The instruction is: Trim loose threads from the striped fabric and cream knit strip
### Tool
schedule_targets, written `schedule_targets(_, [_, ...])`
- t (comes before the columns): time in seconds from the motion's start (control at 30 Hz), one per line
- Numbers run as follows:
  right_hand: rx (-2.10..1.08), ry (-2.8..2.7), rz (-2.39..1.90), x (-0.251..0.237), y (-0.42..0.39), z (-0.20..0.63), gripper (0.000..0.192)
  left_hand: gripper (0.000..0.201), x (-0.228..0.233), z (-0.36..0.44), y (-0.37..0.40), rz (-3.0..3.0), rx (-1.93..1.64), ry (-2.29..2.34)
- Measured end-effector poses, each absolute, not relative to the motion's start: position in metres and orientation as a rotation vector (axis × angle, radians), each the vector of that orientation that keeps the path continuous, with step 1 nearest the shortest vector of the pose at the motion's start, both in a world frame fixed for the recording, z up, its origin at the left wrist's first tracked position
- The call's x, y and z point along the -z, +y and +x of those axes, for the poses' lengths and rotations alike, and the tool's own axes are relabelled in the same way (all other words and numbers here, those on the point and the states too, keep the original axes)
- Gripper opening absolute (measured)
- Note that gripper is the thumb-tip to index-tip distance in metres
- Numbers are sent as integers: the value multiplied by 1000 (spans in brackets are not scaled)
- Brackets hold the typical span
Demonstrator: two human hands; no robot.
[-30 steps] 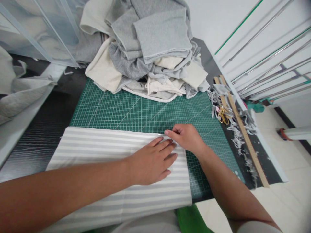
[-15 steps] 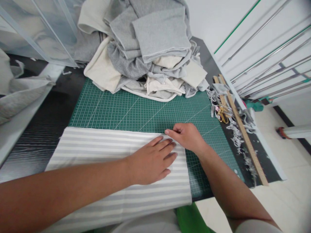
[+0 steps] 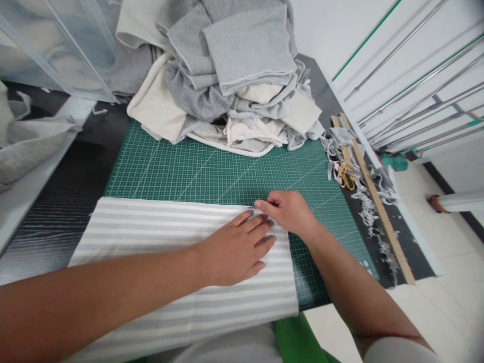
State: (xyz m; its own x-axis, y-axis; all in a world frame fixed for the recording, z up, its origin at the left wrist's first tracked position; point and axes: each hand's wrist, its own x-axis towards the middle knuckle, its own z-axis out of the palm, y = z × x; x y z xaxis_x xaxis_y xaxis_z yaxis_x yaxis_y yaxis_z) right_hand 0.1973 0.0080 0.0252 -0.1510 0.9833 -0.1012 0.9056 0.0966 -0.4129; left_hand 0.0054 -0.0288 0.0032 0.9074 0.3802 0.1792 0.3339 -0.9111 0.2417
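A grey-and-white striped cloth lies flat along the near side of a green cutting mat, its near part hanging toward my lap. Spread on top of it near the right end, my left hand presses down with fingers apart. Just beyond those fingertips, my right hand is closed in a pinch at the cloth's far edge. A thin metal tool pokes out leftward from its thumb and finger along that edge. Most of the tool is hidden in the hand, so its kind does not show.
A high pile of grey and cream fabric covers the mat's far part. To the right lie wooden strips, gold-handled scissors and fabric scraps. Clear plastic bins stand far left; metal rods lean at the right wall.
The whole view has shifted slightly. Both hands keep nearly the same place on the cloth, and the right hand still pinches the thin tool at the far edge.
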Motion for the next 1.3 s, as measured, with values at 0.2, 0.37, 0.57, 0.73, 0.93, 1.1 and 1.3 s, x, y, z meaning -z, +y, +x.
schedule_targets(0.2, [-583, -2171, -1881, -24, 8, 196, 48, 50, -2, 5, -29, 2862, -323, 538])
schedule_targets(0.37, [-587, -2189, -1873, -24, 8, 195, 47, 49, -1, 5, -29, 2867, -346, 542])
schedule_targets(0.57, [-560, -2196, -1912, -21, 10, 195, 44, 49, -2, 5, -29, 2862, -345, 538])
schedule_targets(0.73, [-539, -2207, -1946, -20, 12, 195, 44, 49, -2, 6, -29, 2863, -332, 540])
schedule_targets(0.93, [-551, -2220, -1922, -23, 11, 193, 44, 49, -3, 6, -29, 2863, -316, 533])
schedule_targets(1.1, [-576, -2215, -1907, -24, 11, 193, 45, 49, -3, 5, -29, 2859, -331, 533])
schedule_targets(1.3, [-562, -2206, -1921, -23, 10, 192, 44, 49, -2, 5, -29, 2857, -332, 540])
